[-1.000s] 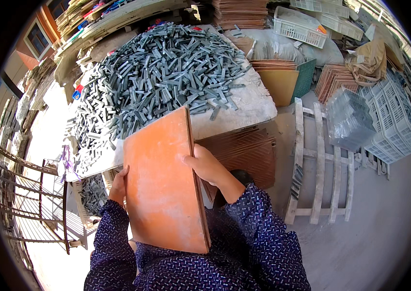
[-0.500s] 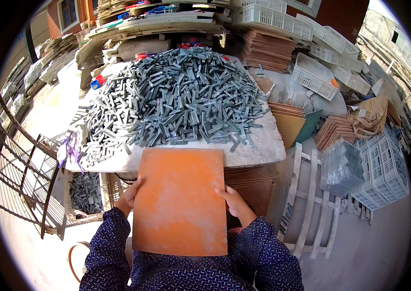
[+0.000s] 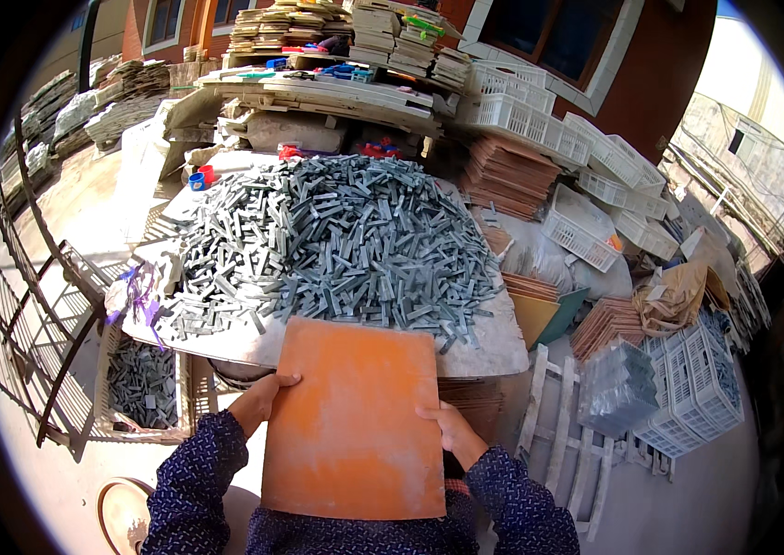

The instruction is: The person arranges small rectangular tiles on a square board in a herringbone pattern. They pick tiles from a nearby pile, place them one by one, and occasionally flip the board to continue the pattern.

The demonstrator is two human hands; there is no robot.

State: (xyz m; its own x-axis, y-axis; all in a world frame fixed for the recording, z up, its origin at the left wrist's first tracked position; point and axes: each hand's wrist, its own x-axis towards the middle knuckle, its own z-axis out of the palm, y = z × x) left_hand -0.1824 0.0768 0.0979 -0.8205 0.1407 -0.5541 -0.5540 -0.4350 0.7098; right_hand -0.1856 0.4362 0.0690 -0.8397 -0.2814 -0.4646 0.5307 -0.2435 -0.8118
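Note:
An orange rectangular board (image 3: 355, 421), dusted with pale powder, is held in front of my body by its two side edges. My left hand (image 3: 262, 400) is closed on its left edge, the thumb lying on the top face. My right hand (image 3: 452, 430) grips the right edge in the same way, with the fingers hidden underneath. The board's far edge overlaps the front of a pale table (image 3: 225, 340). On that table lies a large heap of small grey stone-like strips (image 3: 345, 245), spreading close to the board.
A crate of grey pieces (image 3: 144, 384) stands below the table's left. Brown boards (image 3: 507, 176), white plastic crates (image 3: 581, 227), a pale slatted rack (image 3: 563, 435) and wrapped grey pieces (image 3: 618, 388) are at right. A dark metal railing (image 3: 49, 305) curves along the left.
The view has tilted upward, so the table and heap show lower. My left hand has shifted up along the board's edge; both hands keep hold of the board.

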